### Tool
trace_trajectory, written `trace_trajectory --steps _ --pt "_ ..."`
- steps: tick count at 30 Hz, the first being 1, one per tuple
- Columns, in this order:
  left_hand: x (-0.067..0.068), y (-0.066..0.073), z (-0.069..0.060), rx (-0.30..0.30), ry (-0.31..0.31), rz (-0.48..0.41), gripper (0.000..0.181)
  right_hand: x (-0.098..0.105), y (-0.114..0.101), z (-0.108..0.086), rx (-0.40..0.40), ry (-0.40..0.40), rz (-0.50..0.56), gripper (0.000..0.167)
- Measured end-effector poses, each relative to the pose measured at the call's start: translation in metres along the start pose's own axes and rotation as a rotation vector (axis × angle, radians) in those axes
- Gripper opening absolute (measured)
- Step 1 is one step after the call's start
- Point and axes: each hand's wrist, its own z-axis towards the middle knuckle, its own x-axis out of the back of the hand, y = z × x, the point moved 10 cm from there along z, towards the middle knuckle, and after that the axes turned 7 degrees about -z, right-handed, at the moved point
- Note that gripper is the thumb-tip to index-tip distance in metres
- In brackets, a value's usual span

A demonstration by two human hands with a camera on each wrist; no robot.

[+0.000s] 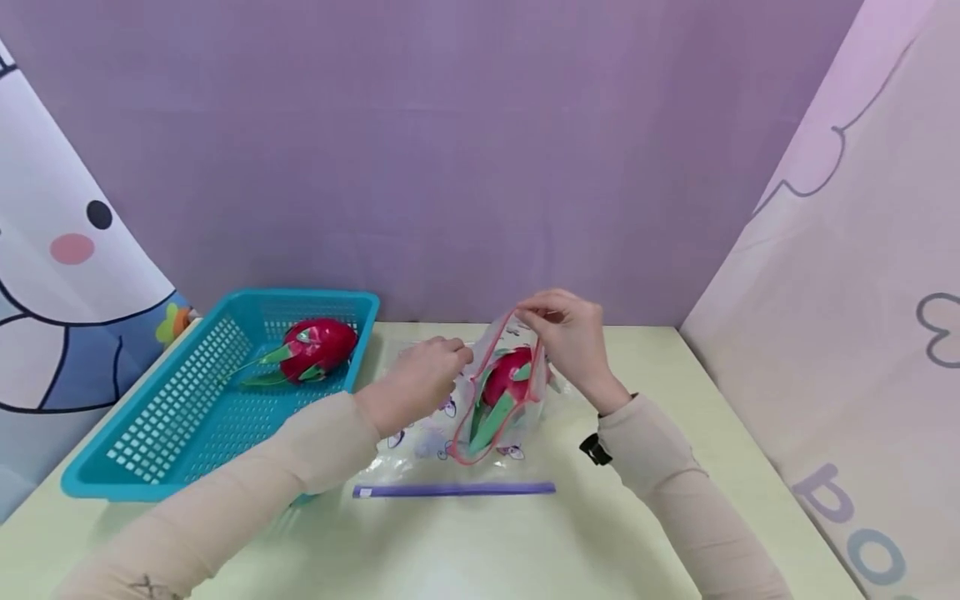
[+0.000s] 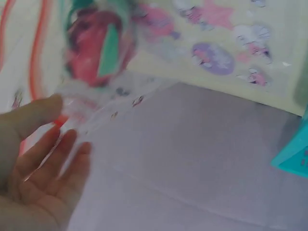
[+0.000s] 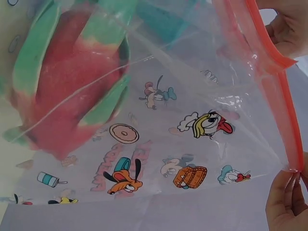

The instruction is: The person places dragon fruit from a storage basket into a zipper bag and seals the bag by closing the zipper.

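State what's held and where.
The right hand pinches a clear, printed plastic bag by its red rim's far end; whether the left hand grips it is unclear.

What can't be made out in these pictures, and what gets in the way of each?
Head: part of the blue basket, behind the left sleeve.
Head: the middle of the purple-zipped bag, behind the red-edged bag.
Left wrist: small prints on the red-edged bag, too blurred.
Right wrist: part of the left hand, beyond the right edge.

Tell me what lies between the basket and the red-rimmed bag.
Between them, the head view shows the left hand and, beneath it, part of the flat purple-edged bag.
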Motion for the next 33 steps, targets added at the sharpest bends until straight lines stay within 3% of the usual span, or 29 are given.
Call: trace_trajectory --steps 4,10,14,19,21,28,33 --pt "-0.013 0.006 0.010 -0.064 -0.026 0.043 0.037 0.001 0.002 0.003 -0.011 -0.001 -0.010 0.006" --pt "-0.015 0.013 0.016 -0.099 -0.014 0.028 0.037 0.005 0.010 0.002 -0.074 0.003 0.017 0.009" --pt "-0.007 0.004 0.013 -0.057 0.007 -0.090 0.027 0.010 0.023 -0.003 -0.158 -0.006 0.043 0.014" --pt "0.016 -0.016 0.012 -0.009 0.166 -0.272 0.010 0.018 0.042 -0.008 -0.272 -0.043 0.065 0.021" --pt "0.021 -0.024 0.013 0.027 0.198 -0.330 0.010 0.022 0.047 -0.011 -0.297 -0.061 0.066 0.023" --pt "0.029 -0.043 0.016 0.142 0.191 -0.424 0.016 0.037 0.063 -0.032 -0.342 -0.090 0.057 0.028" --pt "0.034 -0.051 0.015 0.175 0.205 -0.444 0.015 0.037 0.080 -0.054 -0.407 -0.213 0.047 0.031"
